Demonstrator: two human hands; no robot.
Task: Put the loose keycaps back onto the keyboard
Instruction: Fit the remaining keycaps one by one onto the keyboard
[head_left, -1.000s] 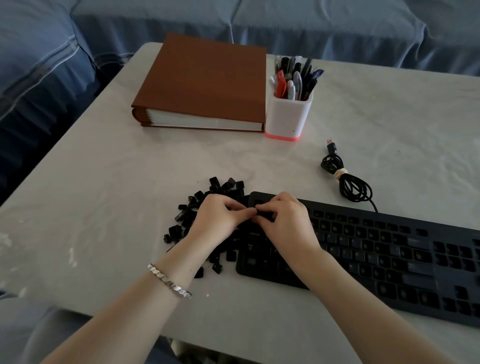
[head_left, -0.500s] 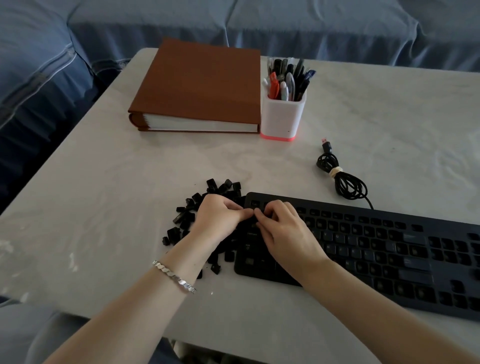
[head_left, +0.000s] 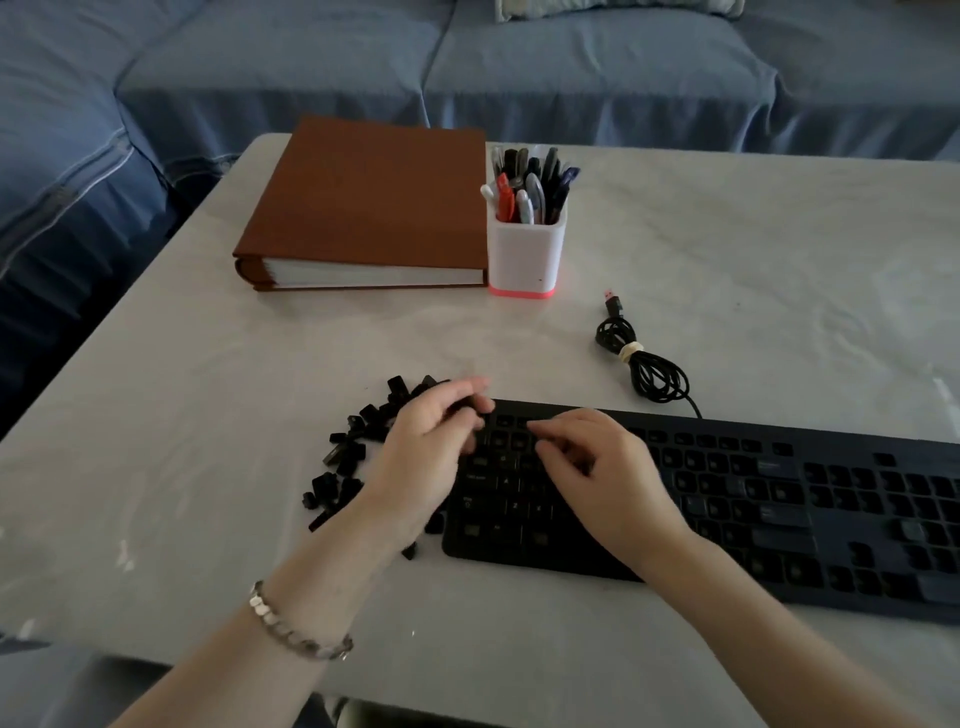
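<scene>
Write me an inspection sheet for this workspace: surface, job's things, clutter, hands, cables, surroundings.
Surface: pale marbled table, whitish marks near its left front.
Job's things: black keyboard at front right, many key positions look bare; loose keycaps heaped at its left end.
Clutter: brown book lying flat at the back; white pen holder full of pens beside it.
Hands: left hand over the heap and keyboard corner, grip blurred, contents unclear; right hand over the left keys, fingers stretched.
Cables: keyboard cable coiled and tied behind the keyboard, USB plug lying free.
Surroundings: blue-covered sofa behind and left.
</scene>
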